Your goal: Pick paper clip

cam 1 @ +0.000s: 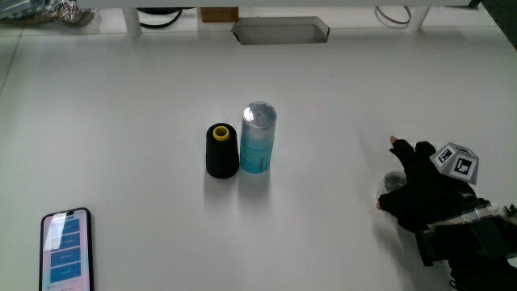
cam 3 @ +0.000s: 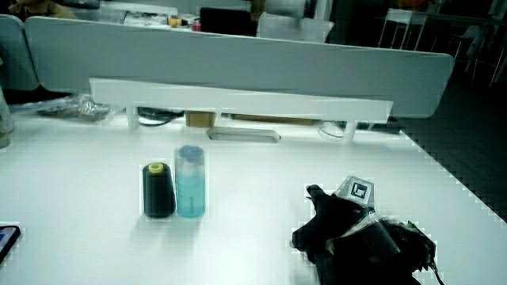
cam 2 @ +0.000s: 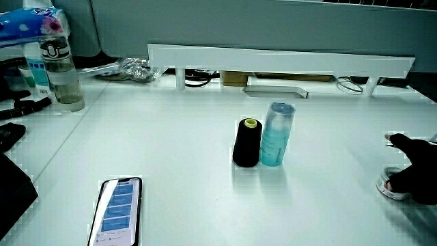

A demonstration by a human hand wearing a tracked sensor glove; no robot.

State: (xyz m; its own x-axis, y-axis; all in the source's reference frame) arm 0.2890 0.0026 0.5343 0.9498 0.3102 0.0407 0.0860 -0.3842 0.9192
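Note:
A small clear round case rests on the white table, well away from the two upright objects at the table's middle. In a side view the case shows as a shallow clear disc touching the table. The gloved hand lies low over the case, its fingers curled around it and its thumb stretched out. The patterned cube sits on the hand's back. In a side view the hand hides the case. What the case holds cannot be made out.
A black thread cone with a yellow core stands touching a teal bottle with a clear cap. A phone lies at the table's edge nearest the person. A water bottle and a low white partition shelf also show.

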